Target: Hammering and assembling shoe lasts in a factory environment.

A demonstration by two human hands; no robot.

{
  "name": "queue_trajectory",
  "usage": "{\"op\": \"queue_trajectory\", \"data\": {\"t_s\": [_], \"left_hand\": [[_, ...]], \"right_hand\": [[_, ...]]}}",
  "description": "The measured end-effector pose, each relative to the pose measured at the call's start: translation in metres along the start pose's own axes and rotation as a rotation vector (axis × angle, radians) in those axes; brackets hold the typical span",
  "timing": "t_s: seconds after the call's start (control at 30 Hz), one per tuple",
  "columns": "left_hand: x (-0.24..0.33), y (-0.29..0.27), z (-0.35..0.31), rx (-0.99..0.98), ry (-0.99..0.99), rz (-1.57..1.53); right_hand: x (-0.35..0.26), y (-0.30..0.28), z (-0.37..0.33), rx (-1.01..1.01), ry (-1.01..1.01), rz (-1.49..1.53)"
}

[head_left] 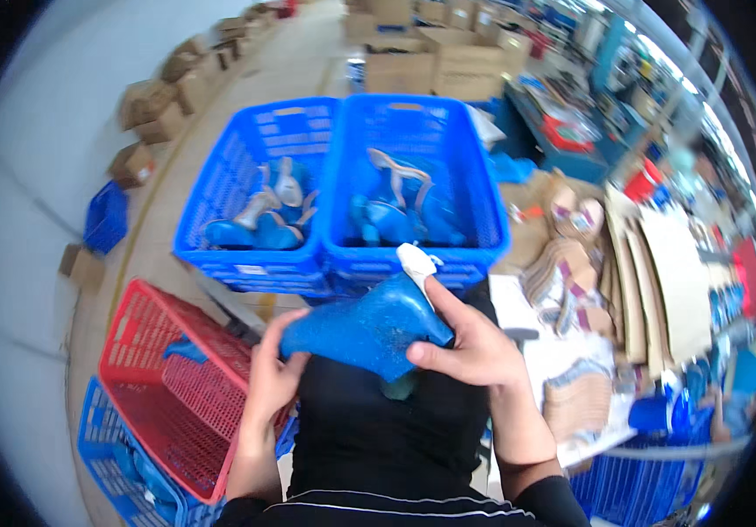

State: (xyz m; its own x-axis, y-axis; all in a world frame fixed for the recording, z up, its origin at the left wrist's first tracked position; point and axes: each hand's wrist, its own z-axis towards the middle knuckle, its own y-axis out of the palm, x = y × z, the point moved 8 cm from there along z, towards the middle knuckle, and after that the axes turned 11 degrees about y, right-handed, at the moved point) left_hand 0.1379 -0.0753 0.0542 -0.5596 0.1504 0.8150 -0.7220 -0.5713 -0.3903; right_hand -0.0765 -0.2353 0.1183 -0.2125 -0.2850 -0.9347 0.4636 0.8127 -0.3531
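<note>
Well, nearest me both grips are filled with one blue shoe last, its long axis running crosswise: my left hand is curled at its left end, my right hand clasps its right, being the nearer to the white piece at the upper corner. Beyond stand a left blue crate and a right blue crate, the latter more directly ahead of the last.

Black clothing, lower centre of frame; two thin white lines curve across near bottom edge. Black sleeves. Left hand, right hand: bare.
</note>
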Motion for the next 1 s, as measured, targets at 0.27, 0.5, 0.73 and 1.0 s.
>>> {"op": "queue_trajectory", "data": {"t_s": [0.27,0.5,0.73,1.0], "left_hand": [[0.019,0.044,0.034,0.136,0.288,0.189],[0.034,0.054,0.022,0.081,0.529,0.267],[0.035,0.057,0.026,0.113,0.526,0.263],[0.015,0.081,0.016,-0.124,0.517,0.318]], "right_hand": [[0.103,-0.001,-0.061,0.315,-0.024,0.007],[0.116,0.004,-0.083,0.398,-0.048,0.021],[0.11,-0.008,-0.078,0.41,-0.054,0.003],[0.144,-0.006,-0.083,0.346,0.057,0.01]]}}
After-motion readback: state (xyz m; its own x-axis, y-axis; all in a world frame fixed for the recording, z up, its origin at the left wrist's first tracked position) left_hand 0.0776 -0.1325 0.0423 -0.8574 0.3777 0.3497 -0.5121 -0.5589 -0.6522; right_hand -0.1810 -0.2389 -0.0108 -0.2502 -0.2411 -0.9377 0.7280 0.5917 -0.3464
